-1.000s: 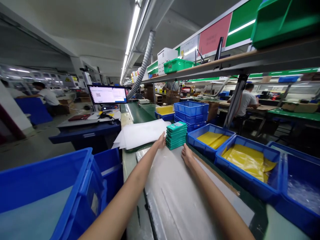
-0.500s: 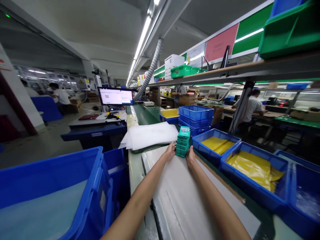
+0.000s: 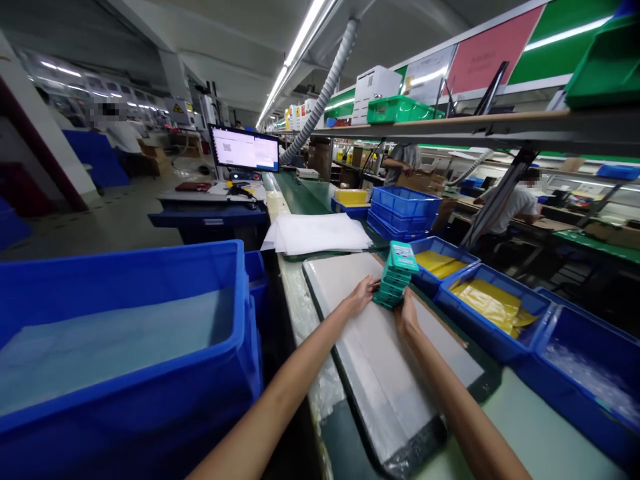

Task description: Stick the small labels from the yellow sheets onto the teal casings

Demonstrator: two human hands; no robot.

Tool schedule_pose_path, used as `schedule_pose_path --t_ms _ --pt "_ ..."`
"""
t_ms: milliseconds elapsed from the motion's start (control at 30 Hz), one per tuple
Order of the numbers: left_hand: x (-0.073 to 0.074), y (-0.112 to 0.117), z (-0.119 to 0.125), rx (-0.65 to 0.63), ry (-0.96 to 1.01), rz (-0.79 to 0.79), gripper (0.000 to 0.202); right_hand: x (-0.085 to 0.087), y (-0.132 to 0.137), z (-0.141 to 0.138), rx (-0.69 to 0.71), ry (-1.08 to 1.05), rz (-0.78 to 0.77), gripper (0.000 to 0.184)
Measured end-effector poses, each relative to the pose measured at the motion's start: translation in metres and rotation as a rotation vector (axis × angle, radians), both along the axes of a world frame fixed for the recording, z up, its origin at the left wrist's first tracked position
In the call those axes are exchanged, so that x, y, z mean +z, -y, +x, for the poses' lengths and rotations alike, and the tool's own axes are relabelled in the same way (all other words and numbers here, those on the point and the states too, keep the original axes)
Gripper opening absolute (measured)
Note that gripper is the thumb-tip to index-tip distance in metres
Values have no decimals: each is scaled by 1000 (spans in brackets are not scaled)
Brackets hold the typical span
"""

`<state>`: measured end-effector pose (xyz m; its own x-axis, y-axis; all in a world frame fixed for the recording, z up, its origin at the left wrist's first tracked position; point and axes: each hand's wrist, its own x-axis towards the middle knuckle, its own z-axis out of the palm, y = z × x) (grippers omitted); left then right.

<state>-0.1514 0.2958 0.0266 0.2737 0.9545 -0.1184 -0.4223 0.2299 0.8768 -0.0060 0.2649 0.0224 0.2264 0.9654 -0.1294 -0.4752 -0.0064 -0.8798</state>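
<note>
A leaning stack of small green boxes [image 3: 397,275] is held between my two hands, above a flat mat with a pale sheet over it [image 3: 370,347]. My left hand [image 3: 363,295] grips the stack's left side near the bottom. On the lower right side, my right hand [image 3: 409,316] is closed against the boxes. The top box shows a printed label. Part of my fingers is hidden behind the stack. White foam sheets [image 3: 320,233] lie on the bench just beyond the mat.
On the left stands a large blue bin [image 3: 240,293] with pale blue sheets inside. Blue trays with yellow bags [image 3: 485,303] line the right side, near stacked blue crates [image 3: 400,210]. A monitor [image 3: 245,148] stands back left. A shelf [image 3: 475,127] runs overhead. Other people work farther off.
The view has swung to the left and down, showing more of the big blue bin and the mat's near end. Both hands still hold the stack, which now tilts more to the right.
</note>
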Motion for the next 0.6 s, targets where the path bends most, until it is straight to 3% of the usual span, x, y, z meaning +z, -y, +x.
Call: schedule_pose_path --t_ms 200,367,467,600 --pt "-4 64 23 -72 21 29 49 -16 87 15 -72 2 -37 46" --pt "-6 115 21 -163 -7 71 68 -17 141 35 -91 20 -129 39" --pt "0 131 18 -192 -74 101 86 5 152 67 -76 49 -225 49" --pt "28 130 38 -146 -206 213 88 66 135 108 7 92 -289 64"
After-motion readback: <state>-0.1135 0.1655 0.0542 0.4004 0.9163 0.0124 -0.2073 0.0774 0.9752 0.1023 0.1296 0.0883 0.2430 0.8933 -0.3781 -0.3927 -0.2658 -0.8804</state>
